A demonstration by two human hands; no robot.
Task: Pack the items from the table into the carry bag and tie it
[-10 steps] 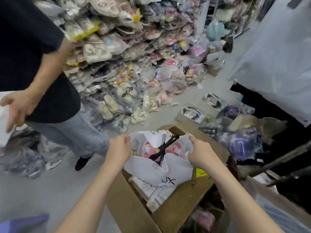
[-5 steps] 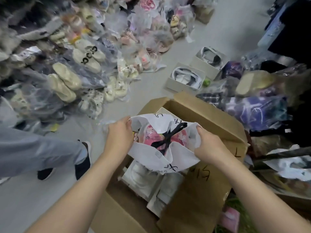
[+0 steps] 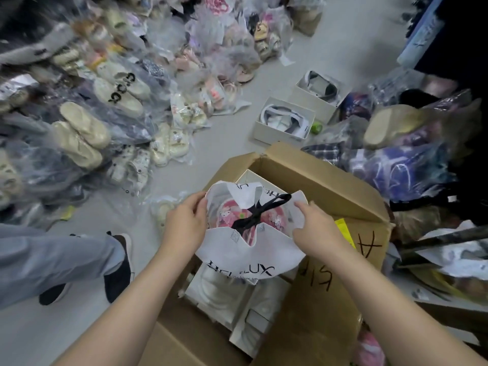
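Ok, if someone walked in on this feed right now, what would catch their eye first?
First the white carry bag at centre, above the open cardboard box. The left hand and right hand grip its rim, with pink items and black handles showing at its mouth. Then the heap of plastic-wrapped slippers covering the floor at upper left.

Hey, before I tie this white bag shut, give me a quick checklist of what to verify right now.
1. Left hand grips the white carry bag at its left rim: ok.
2. Right hand pinches its right rim: ok.
3. Pink items sit inside the bag: ok.
4. Bag mouth closed: not ok, it gapes open.
5. Black straps knotted: cannot tell; they cross over the opening.
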